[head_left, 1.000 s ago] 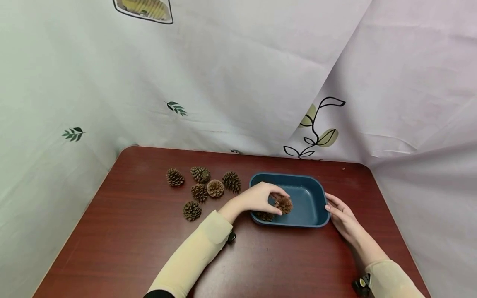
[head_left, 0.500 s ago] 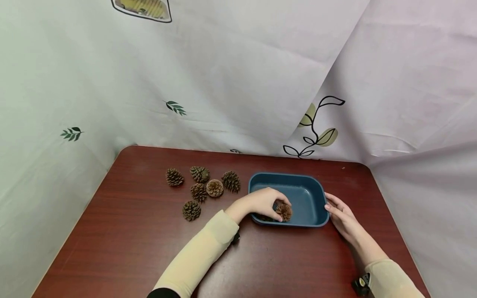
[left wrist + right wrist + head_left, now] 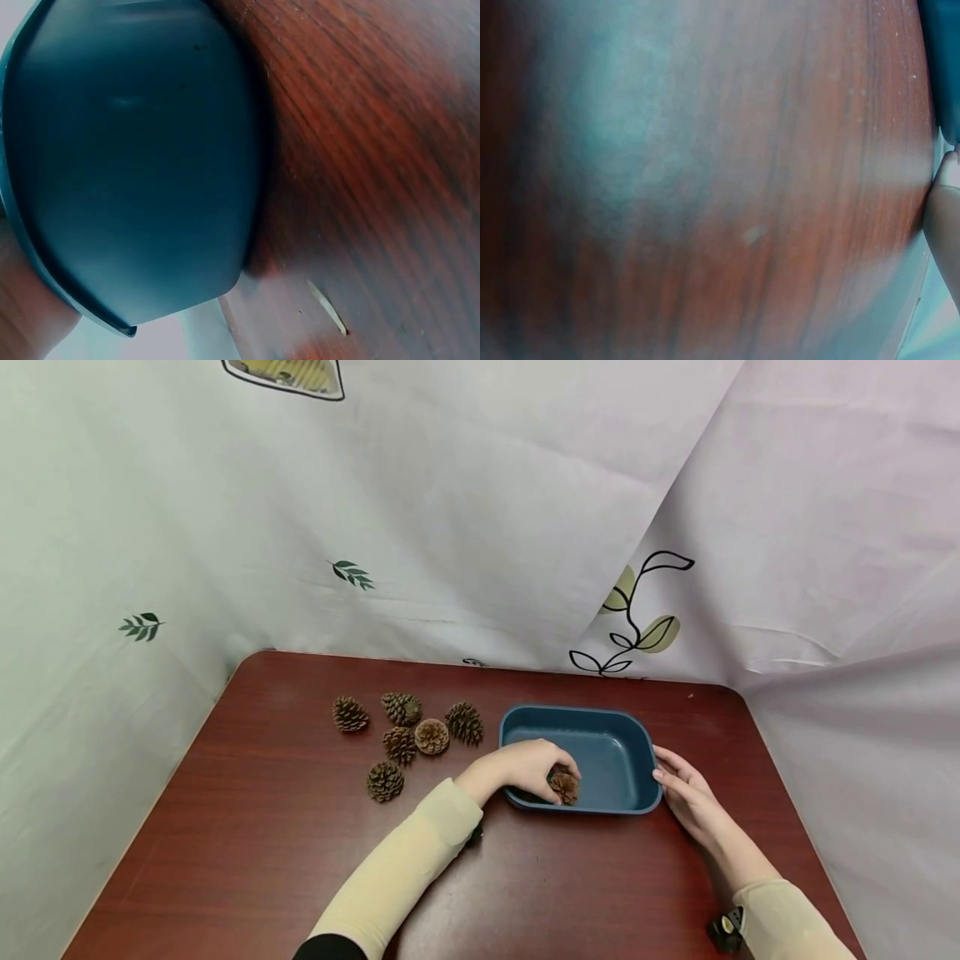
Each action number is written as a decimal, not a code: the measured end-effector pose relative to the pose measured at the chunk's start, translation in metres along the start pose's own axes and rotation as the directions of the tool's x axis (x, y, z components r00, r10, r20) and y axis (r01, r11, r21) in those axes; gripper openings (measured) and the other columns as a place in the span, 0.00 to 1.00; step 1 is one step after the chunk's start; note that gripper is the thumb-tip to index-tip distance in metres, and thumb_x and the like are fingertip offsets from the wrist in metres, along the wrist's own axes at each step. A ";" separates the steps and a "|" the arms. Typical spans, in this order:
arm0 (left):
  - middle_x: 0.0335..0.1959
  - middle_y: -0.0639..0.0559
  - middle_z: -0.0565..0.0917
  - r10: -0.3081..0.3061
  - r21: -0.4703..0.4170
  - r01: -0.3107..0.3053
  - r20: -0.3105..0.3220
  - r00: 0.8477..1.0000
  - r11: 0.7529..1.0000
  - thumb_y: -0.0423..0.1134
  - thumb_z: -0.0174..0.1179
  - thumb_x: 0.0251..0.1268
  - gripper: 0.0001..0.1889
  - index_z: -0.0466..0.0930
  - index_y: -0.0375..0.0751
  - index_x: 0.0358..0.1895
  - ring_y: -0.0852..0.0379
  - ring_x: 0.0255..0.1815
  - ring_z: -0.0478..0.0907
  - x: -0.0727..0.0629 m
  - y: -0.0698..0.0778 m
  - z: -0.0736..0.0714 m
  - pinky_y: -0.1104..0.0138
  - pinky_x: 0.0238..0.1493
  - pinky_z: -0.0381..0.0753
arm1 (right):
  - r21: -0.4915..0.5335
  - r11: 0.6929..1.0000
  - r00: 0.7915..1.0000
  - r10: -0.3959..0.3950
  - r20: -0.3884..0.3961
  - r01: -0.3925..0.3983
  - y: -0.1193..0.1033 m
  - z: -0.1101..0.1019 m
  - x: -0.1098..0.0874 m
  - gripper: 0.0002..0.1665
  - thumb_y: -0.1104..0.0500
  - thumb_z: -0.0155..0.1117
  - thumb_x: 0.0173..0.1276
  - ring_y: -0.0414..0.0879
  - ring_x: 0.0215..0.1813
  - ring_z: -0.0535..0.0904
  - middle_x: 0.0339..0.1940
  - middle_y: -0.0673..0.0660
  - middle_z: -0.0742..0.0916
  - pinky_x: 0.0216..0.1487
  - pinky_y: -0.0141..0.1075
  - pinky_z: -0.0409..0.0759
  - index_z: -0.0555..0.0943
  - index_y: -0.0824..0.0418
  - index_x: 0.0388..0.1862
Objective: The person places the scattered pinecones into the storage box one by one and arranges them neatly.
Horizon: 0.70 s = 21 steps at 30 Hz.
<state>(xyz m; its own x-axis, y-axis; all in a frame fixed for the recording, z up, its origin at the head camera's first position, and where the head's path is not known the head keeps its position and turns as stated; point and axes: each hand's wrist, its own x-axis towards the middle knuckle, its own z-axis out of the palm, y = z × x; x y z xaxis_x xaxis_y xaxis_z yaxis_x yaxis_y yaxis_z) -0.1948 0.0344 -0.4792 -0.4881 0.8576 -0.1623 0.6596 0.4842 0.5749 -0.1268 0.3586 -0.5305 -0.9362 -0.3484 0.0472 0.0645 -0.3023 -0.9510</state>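
Down in the near left part of a blue rectangular plastic bin [image 3: 611, 760], my left hand [image 3: 534, 766] holds a brown pine cone [image 3: 565, 787] between thumb and fingers. Beneath that hand the bin's left corner is hidden. My right hand [image 3: 690, 793] grips the right end of the bin, thumb at the rim and fingers along the outer wall. In the left wrist view the bin's outer wall [image 3: 150, 165] fills much of the picture, with part of my left hand [image 3: 30, 307] at its rim. The right wrist view catches only an edge of my right hand [image 3: 945, 217] beside the bin.
Left of the bin, several pine cones lie loosely grouped on the reddish-brown table [image 3: 247, 827], among them a round pale one [image 3: 432, 737] and one nearer the front [image 3: 385, 782]. A white patterned cloth [image 3: 450, 527] hangs behind the table.
My left hand has lowered the pine cone deeper into the bin and shifted it slightly left. A second pine cone seen there earlier is now covered by the hand. My right hand stays put.
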 end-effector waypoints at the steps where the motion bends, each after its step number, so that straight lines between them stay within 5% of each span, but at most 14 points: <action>1: 0.61 0.55 0.88 -0.003 0.003 0.003 0.002 1.000 1.000 0.43 0.76 0.66 0.23 0.86 0.51 0.63 0.59 0.61 0.84 0.000 0.000 0.000 0.72 0.63 0.83 | 0.001 1.000 1.000 0.001 -0.001 -0.001 0.000 0.000 0.000 0.30 0.74 0.40 0.84 0.31 0.64 0.82 0.65 0.42 0.87 0.64 0.21 0.80 0.78 0.51 0.70; 21: 0.62 0.54 0.88 -0.029 0.039 0.027 0.059 0.998 0.999 0.41 0.75 0.67 0.22 0.86 0.50 0.64 0.57 0.62 0.84 -0.004 0.003 -0.007 0.69 0.65 0.84 | -0.036 0.999 1.000 0.021 -0.008 -0.021 -0.001 0.001 -0.001 0.28 0.72 0.41 0.85 0.30 0.65 0.82 0.67 0.41 0.85 0.63 0.22 0.80 0.77 0.49 0.71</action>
<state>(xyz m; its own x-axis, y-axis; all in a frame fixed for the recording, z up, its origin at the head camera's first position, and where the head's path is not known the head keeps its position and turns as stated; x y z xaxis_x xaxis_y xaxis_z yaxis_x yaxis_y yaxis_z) -0.1948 0.0314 -0.4713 -0.4721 0.8520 -0.2263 0.6679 0.5132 0.5390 -0.1250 0.3579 -0.5296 -0.9374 -0.3474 0.0250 0.0718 -0.2628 -0.9622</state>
